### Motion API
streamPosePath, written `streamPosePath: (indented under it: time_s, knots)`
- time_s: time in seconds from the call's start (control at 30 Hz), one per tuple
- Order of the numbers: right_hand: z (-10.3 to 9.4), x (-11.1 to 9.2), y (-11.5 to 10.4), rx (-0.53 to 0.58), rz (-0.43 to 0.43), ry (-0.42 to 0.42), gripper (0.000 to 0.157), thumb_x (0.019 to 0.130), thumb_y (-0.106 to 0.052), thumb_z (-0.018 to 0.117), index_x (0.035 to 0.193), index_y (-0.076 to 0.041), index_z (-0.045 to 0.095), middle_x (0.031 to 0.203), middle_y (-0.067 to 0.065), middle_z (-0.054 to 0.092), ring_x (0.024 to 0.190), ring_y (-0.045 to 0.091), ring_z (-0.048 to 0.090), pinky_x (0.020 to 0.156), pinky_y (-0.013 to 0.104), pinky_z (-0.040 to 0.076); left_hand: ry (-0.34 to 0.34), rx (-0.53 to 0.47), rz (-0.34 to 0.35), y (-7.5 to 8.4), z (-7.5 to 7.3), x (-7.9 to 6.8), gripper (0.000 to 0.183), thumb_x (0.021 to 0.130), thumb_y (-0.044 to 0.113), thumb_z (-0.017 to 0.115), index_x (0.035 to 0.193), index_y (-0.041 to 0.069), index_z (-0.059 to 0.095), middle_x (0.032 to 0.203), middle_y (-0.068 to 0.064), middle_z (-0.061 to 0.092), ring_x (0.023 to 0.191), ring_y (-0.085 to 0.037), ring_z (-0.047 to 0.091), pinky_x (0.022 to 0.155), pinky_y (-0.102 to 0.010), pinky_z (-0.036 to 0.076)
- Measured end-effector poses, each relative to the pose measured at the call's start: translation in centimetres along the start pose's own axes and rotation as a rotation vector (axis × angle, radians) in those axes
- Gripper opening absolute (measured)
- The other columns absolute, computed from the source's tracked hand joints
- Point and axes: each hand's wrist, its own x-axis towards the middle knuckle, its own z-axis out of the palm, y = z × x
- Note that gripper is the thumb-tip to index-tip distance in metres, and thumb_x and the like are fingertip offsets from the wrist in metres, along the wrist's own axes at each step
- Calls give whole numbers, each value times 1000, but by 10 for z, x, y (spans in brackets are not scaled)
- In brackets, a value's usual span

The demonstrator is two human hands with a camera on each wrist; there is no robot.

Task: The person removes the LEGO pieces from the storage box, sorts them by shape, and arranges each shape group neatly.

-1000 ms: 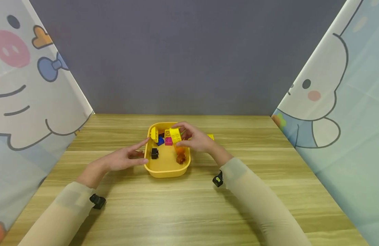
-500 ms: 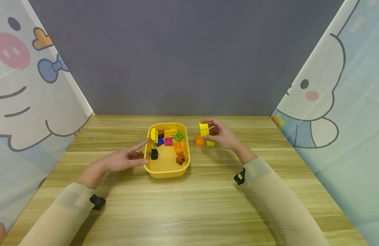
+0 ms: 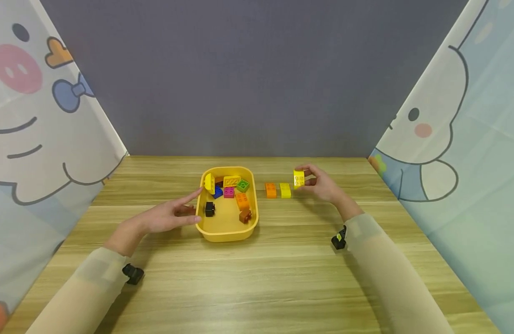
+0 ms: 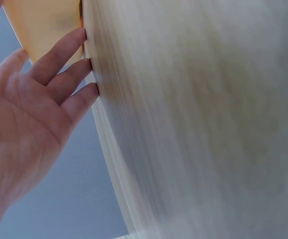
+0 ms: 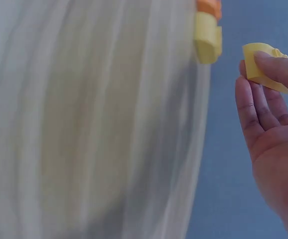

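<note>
My right hand (image 3: 325,186) pinches a yellow toy building brick (image 3: 298,179) between thumb and fingers, held above the table with its studs showing. In the right wrist view the thumb presses on one side of this brick (image 5: 263,67), with fingers behind it. On the table just left of it lie a yellow brick (image 3: 285,190) and an orange brick (image 3: 270,190), side by side with a small gap. My left hand (image 3: 167,216) has its fingers extended against the left side of a yellow plastic tray (image 3: 225,237). The left wrist view shows the palm and outstretched fingers beside the tray wall (image 4: 47,20).
Inside the tray lie several bricks: a magenta brick (image 3: 229,192), a green brick (image 3: 243,185), an orange brick (image 3: 242,202), a brown brick (image 3: 245,216), a black brick (image 3: 209,208), a blue brick (image 3: 217,192) and yellow ones. A grey panel (image 3: 248,83) stands behind the wooden table (image 3: 248,283).
My right hand has lifted the yellow brick out of the tray and carried it right, past the orange and yellow bricks on the table. The left hand has stayed at the tray.
</note>
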Motion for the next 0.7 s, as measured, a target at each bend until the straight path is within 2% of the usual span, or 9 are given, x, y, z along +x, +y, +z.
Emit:
streamPosePath:
  time_s: [0.2, 0.27, 0.47, 0.6, 0.7]
  knots:
    - [-2, -1, 14, -68, 74, -47, 65, 98, 4, 78, 156, -7, 52, 139, 27, 55, 125, 46, 70, 104, 48, 62, -2, -6, -8, 0, 1, 0, 95, 104, 63, 68, 176, 44, 10, 168, -27, 48, 155, -53, 46, 122, -78, 37]
    - [-2, 0, 18, -91, 88, -62, 64, 98, 3, 78, 156, -7, 52, 139, 26, 56, 126, 45, 69, 105, 49, 61, -2, -5, -7, -1, 1, 0, 95, 104, 63, 68, 176, 44, 10, 168, -27, 48, 155, -53, 46, 122, -78, 37]
    - [-4, 3, 25, -134, 83, -88, 61, 100, 0, 77, 156, -5, 52, 134, 25, 58, 120, 39, 66, 99, 41, 58, 7, 4, 4, -1, 0, 0, 94, 104, 62, 68, 176, 45, 10, 167, -27, 50, 154, -53, 47, 122, -78, 36]
    - [-5, 3, 27, -162, 66, -88, 62, 101, -2, 77, 158, -3, 51, 133, 27, 63, 119, 37, 64, 101, 44, 55, 7, 5, 2, -1, -1, 0, 94, 104, 63, 68, 176, 45, 10, 167, -26, 50, 155, -53, 47, 122, -78, 36]
    - [-7, 3, 29, -185, 84, -104, 63, 104, -8, 76, 161, -4, 50, 138, 27, 62, 123, 39, 63, 106, 50, 55, 1, 1, -4, 0, -1, 0, 95, 104, 63, 68, 176, 45, 10, 168, -26, 49, 155, -53, 46, 123, -78, 36]
